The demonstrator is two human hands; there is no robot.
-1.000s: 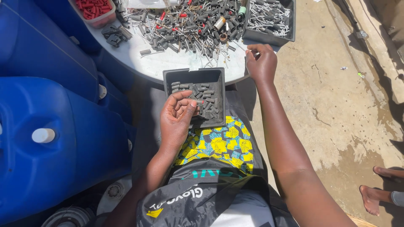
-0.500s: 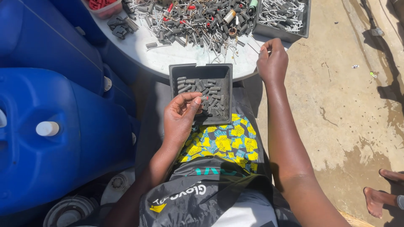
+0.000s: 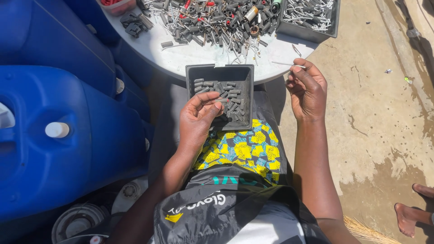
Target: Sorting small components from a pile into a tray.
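You're sitting w/ a dark square tray (image 3: 194,77) on your lap, full of small grey sleeve bits. Your left hand (image 3: 196,122) is pinching a thin nail over the tray's lower left. Your right hand (image 3: 308,89) is holding a thin metal pin (image 3: 289,64) just right of the tray. White round table (image 3: 190,56) in front is carrying a pile of mixed hardware (image 3: 217,20). Blue drums (image 3: 58,135) are sitting on your left.

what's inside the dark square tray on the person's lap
The tray holds a loose heap of small grey sleeve-like pieces, mostly toward its right side. The left hand reaches in and covers the near left corner, so whatever lies under it is hidden.
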